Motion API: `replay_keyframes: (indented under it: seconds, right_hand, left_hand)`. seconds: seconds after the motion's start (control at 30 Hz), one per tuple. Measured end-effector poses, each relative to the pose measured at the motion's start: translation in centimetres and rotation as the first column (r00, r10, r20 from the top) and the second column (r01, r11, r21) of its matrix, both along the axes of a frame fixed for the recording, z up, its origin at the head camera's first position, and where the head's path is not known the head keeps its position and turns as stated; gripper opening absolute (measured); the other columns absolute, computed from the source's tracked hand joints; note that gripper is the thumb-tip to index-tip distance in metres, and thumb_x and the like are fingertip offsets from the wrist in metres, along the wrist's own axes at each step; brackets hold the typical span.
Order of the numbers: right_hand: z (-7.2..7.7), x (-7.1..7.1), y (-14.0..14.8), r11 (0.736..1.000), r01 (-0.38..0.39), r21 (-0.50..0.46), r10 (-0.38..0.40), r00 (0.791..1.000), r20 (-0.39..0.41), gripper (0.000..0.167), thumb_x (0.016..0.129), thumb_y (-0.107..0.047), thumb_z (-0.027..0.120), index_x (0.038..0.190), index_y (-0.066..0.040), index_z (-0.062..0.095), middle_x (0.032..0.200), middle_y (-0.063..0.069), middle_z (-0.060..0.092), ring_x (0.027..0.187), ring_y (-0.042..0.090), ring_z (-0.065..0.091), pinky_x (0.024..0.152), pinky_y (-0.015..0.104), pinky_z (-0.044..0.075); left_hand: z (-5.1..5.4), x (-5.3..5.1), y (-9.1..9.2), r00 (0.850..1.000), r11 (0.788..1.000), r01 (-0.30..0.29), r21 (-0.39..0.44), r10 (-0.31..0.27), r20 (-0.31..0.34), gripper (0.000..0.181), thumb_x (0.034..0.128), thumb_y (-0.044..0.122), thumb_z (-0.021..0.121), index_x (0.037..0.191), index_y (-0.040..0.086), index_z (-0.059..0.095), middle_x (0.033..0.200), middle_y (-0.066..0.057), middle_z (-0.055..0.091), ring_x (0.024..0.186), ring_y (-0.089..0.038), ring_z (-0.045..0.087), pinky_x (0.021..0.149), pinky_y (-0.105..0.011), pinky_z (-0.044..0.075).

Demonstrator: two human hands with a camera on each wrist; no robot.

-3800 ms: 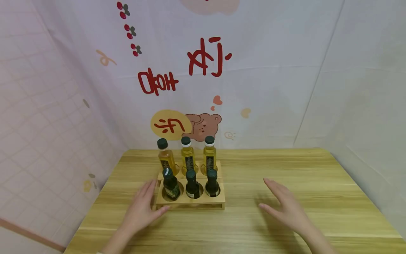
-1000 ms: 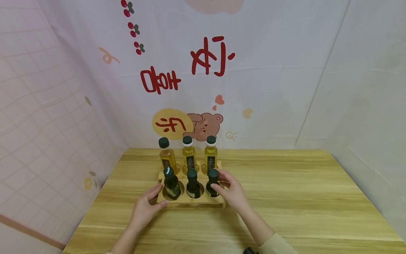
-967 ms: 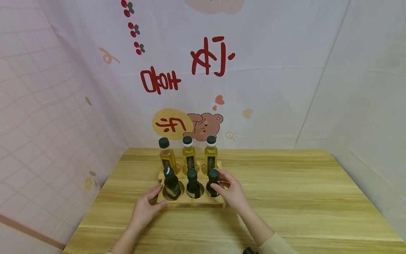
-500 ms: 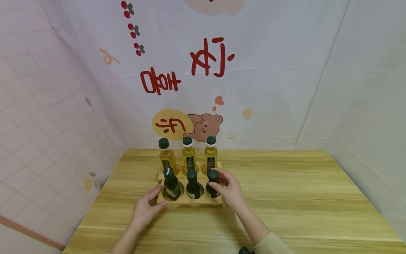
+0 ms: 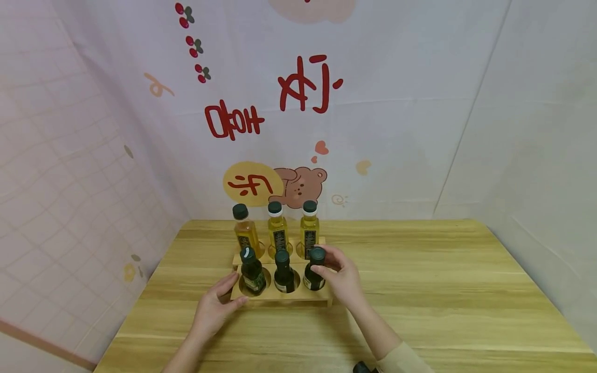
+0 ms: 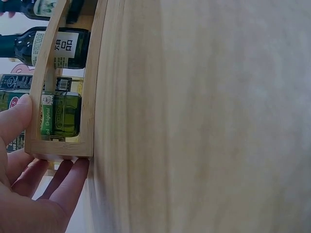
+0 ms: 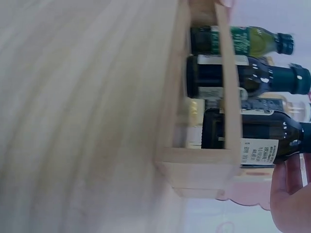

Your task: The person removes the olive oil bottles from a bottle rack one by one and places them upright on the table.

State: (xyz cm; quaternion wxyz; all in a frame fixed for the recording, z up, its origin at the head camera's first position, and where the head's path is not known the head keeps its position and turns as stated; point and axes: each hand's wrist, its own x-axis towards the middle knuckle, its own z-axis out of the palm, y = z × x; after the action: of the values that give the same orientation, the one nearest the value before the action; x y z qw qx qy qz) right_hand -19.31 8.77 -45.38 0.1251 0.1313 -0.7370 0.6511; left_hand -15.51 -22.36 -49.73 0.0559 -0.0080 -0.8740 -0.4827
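Observation:
A two-tier wooden bottle rack (image 5: 291,296) stands on the table, with several small green-capped bottles in its holes. My left hand (image 5: 212,311) grips the rack's left end, thumb on the upper front edge and fingers against the side in the left wrist view. At the front right, my right hand (image 5: 345,282) holds a dark bottle (image 5: 314,280) by its neck. That bottle (image 7: 265,128) sits slightly higher than its neighbours in the right wrist view, its lower part still within the rack. A dark bottle (image 5: 283,278) and a green bottle (image 5: 253,277) fill the other front holes.
Three bottles of yellow and amber oil (image 5: 278,231) stand in the back tier. Behind the table (image 5: 420,290) hangs a printed white cloth (image 5: 392,129). A black object (image 5: 361,368) shows near the right sleeve at the bottom edge.
My right hand has come from the table's right side to the front right bottle. In the last half second that bottle has risen slightly and shifted right. The left hand has settled on the rack.

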Motion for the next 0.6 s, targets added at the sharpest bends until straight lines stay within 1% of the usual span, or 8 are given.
replay_keyframes:
  seconds: [0.07,0.2,0.37,0.5,0.6]
  right_hand:
    - [0.4,0.1,0.4,1.0,0.011,-0.028,-0.011,1.0,-0.022,0.042,0.08,0.003,0.08,0.12,-0.004,0.068,0.098,0.009,0.071,0.092,0.017,0.067,0.088,0.036,0.055]
    - [1.6,0.5,1.2,0.997,0.028,-0.077,-0.03,0.999,-0.027,0.043,0.079,0.005,0.079,0.12,-0.001,0.067,0.096,0.007,0.069,0.09,0.017,0.066,0.086,0.032,0.056]
    - [2.9,0.9,2.1,0.994,0.05,-0.096,-0.051,0.999,-0.005,0.043,0.08,0.004,0.079,0.12,-0.001,0.067,0.098,0.004,0.07,0.091,0.018,0.067,0.086,0.027,0.055]
    - [3.3,1.0,2.9,0.993,0.077,-0.092,-0.077,0.997,0.004,0.043,0.08,0.003,0.079,0.121,-0.003,0.067,0.098,0.003,0.07,0.091,0.018,0.066,0.085,0.025,0.054]
    - [3.4,1.0,3.6,0.99,0.103,-0.094,-0.103,0.995,0.003,0.042,0.081,0.003,0.079,0.12,-0.003,0.067,0.096,-0.001,0.069,0.089,0.017,0.067,0.083,0.024,0.055]
  left_hand:
    - [-0.1,0.0,0.0,1.0,1.0,0.001,0.004,-0.001,-0.005,0.072,0.0793,0.024,0.085,0.141,0.004,0.054,0.148,-0.012,0.047,0.139,-0.034,0.039,0.11,-0.044,0.035]
    - [-0.1,0.0,0.0,1.0,1.0,0.0,0.005,0.0,-0.005,0.072,0.0789,0.024,0.086,0.141,0.004,0.054,0.148,-0.012,0.047,0.138,-0.034,0.039,0.109,-0.044,0.035]
    - [0.0,0.0,0.0,1.0,1.0,-0.001,0.012,0.001,0.004,0.072,0.0793,0.024,0.085,0.141,0.004,0.054,0.149,-0.012,0.047,0.139,-0.034,0.039,0.109,-0.044,0.036]
    - [0.0,0.0,0.0,1.0,1.0,0.001,0.025,-0.001,0.009,0.072,0.0794,0.023,0.085,0.141,0.004,0.053,0.149,-0.012,0.047,0.139,-0.033,0.039,0.107,-0.042,0.039]
    - [-0.1,0.0,0.1,1.0,1.0,0.003,0.028,-0.003,0.005,0.072,0.0793,0.022,0.085,0.141,0.003,0.053,0.149,-0.013,0.046,0.138,-0.033,0.039,0.106,-0.042,0.04]
